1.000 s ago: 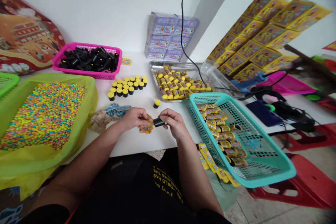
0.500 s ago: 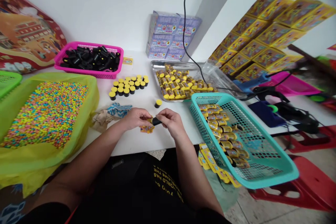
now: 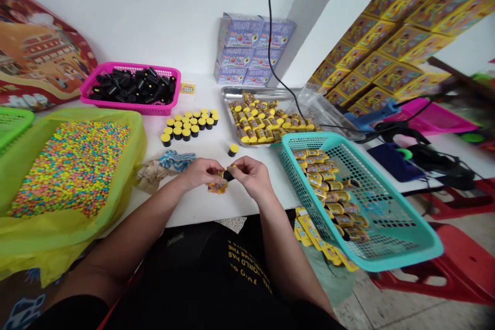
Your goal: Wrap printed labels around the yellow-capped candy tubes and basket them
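My left hand pinches a yellow printed label sleeve just above the white table. Closed around a small black tube, my right hand has the tube's end pushed against the sleeve. The two hands meet near the table's front edge. A single black tube with a yellow cap stands just behind them. To the right, a teal basket hanging over the table's edge holds several sleeved tubes.
A yellow-lined bin of coloured candy beads fills the left. Behind stand a pink basket of black tubes, a cluster of yellow-capped tubes, a metal tray of labelled tubes, purple boxes and stacked yellow boxes. Label strips lie on my lap.
My right hand has brought the black tube leftward into the yellow sleeve held by my left hand; less of the tube shows now.
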Motion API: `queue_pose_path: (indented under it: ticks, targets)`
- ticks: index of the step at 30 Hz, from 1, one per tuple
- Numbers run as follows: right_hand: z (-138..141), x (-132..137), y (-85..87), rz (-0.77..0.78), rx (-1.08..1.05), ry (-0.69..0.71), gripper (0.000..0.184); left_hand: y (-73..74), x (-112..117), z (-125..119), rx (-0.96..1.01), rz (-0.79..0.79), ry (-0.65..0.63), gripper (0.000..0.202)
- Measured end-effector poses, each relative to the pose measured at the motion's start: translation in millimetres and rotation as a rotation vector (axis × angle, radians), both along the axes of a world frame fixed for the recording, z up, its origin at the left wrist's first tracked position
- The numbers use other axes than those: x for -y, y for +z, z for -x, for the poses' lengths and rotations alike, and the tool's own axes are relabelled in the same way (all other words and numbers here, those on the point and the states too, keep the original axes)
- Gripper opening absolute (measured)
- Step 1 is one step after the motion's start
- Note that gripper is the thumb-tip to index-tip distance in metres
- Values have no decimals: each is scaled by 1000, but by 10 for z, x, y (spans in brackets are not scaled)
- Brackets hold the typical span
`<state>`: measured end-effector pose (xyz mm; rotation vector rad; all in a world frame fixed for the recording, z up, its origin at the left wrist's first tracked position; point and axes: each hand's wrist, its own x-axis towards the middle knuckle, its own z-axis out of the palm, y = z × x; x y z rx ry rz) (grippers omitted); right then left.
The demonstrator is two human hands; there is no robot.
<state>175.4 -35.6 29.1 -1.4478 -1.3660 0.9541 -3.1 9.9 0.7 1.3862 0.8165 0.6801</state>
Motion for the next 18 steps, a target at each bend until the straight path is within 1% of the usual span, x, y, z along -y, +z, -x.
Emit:
queue_pose_path:
  ticks: [3, 7, 10, 14, 18]
  targets:
    - [13, -22, 7, -29, 41, -13, 25, 2, 7, -10, 47, 46, 20, 34]
    - [53, -86, 40, -13, 60, -29, 24, 16, 9, -7, 106, 143, 36, 39]
    - [86, -126, 51, -15, 59, -31, 23, 15, 9, -13, 187, 200, 60, 40]
    - [112, -138, -9, 7, 28, 30, 29, -7, 21, -45, 257, 276, 75, 41]
    - [125, -110, -111, 60, -134, 76, 38, -15, 37, -64, 318, 338, 91, 40]
